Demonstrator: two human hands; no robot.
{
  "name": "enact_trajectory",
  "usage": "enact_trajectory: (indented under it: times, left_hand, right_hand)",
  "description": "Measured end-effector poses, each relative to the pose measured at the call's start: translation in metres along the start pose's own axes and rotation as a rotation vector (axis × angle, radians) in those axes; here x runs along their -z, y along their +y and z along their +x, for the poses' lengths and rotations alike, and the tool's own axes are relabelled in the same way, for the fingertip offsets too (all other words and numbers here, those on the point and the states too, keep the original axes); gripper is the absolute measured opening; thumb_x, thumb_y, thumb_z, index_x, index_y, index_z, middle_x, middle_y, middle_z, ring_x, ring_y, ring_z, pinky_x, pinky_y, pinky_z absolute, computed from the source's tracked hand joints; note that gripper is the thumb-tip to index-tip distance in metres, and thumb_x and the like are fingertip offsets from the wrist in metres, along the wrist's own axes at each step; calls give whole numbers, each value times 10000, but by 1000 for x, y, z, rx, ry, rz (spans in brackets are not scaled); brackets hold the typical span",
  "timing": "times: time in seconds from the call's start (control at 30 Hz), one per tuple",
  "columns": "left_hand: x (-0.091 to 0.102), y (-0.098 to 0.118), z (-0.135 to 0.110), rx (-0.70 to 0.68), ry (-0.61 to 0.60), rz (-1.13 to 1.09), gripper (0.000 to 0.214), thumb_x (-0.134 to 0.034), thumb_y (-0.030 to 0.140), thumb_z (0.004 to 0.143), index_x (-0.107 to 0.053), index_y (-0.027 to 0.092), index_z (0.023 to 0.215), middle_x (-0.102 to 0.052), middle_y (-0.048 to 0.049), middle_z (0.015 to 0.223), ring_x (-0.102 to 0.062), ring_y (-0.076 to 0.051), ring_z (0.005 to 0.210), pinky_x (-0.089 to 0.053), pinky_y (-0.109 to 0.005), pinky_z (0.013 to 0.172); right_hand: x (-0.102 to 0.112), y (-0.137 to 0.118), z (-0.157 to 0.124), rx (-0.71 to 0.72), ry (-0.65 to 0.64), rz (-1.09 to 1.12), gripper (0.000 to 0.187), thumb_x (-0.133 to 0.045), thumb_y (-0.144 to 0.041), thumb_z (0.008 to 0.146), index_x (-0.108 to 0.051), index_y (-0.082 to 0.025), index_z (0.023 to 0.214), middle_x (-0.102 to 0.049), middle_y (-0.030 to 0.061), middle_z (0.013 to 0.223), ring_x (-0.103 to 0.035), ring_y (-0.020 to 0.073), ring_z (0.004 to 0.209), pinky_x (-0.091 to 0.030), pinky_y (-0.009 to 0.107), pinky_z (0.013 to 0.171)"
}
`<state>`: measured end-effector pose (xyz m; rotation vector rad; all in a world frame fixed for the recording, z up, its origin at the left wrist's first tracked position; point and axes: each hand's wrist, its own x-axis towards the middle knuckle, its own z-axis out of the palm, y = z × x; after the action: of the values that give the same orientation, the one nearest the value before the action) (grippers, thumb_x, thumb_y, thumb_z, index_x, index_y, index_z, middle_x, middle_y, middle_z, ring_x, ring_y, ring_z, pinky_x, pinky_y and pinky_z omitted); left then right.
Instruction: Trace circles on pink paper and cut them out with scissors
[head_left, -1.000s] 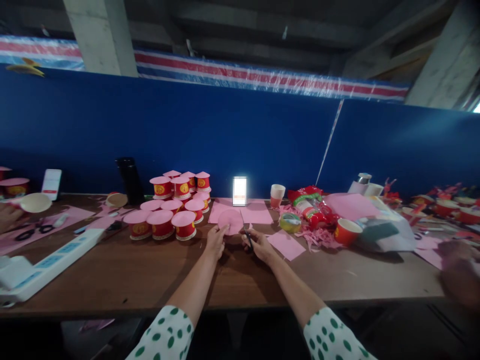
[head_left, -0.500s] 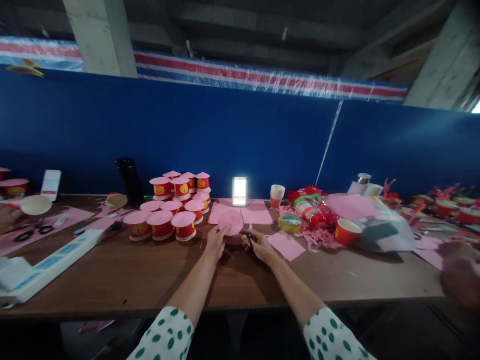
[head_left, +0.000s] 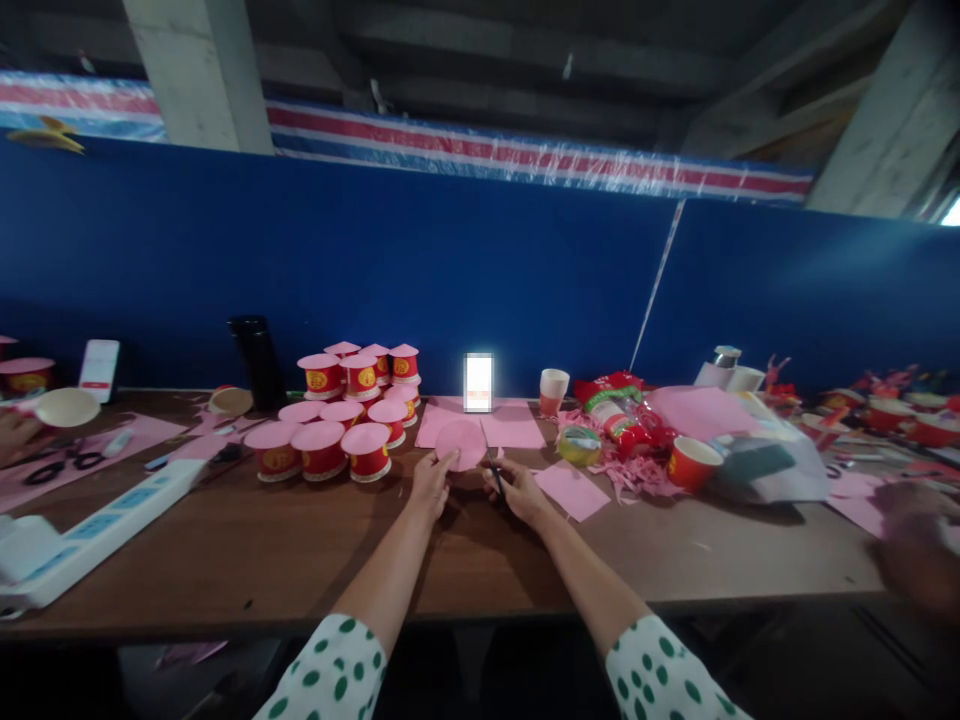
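My left hand (head_left: 431, 484) pinches the lower left edge of a round pink paper disc (head_left: 461, 443) held just above the brown table (head_left: 300, 550). Black-handled scissors (head_left: 493, 468) are gripped in my right hand (head_left: 520, 490), their blades pointing up along the disc's right edge. Both forearms reach forward from white sleeves with green dots. Under the disc lie flat pink paper sheets (head_left: 510, 425).
Several red paper cups with pink lids (head_left: 341, 420) cluster to the left. A lit phone (head_left: 478, 382) stands behind the disc. A white power strip (head_left: 82, 530), tape roll (head_left: 579, 444), red snack bag (head_left: 619, 410) and open red cup (head_left: 694, 462) lie around. Other people's hands show at both edges.
The scissors blades have shifted slightly along the disc's right edge. Both hands and the disc stay almost in place.
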<state>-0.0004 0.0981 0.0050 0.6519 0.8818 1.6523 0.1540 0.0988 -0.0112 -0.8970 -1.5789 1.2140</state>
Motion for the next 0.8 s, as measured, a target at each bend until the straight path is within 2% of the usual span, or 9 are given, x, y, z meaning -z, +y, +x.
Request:
enact_trajectory:
  times: [0.23, 0.8]
  left_hand:
    - [1, 1, -1, 5, -40, 11, 305, -756, 245, 520, -608, 103, 746, -641, -40, 588, -618, -166, 577, -495, -268, 553]
    - [2, 0, 1, 18, -31, 9, 320, -755, 240, 522, -607, 98, 768, -638, -41, 601, -610, -159, 559, -499, -270, 547]
  right_hand:
    - [-1, 2, 1, 20, 16, -2, 363, -591, -392, 714, -604, -166, 999, -564, -18, 576, -496, 89, 447, -420, 222, 456]
    - [-2, 2, 2, 28, 29, 38, 357, -604, -393, 701, -619, -170, 980, -520, -28, 546, -458, 90, 451, -401, 218, 437]
